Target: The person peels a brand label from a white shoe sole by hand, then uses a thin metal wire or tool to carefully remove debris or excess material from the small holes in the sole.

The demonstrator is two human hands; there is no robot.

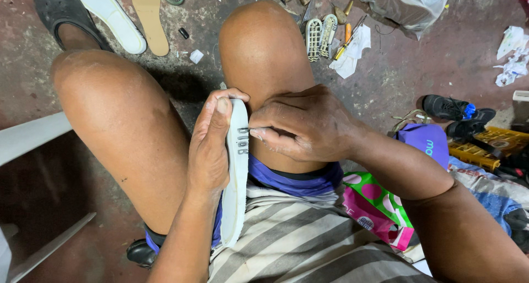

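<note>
At centre frame, we see the left hand [209,145] clamped around a white shoe sole [237,173] held on edge between the knees, while the right hand [303,126] pinches its fingertips together against the sole's rim; two insoles [132,18] lie upper left.

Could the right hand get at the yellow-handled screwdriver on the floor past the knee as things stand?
Probably yes, though not straight away. The right hand is pinching at the white sole held by the left hand. The screwdriver lies uncovered beside white paper, nothing blocking.
</note>
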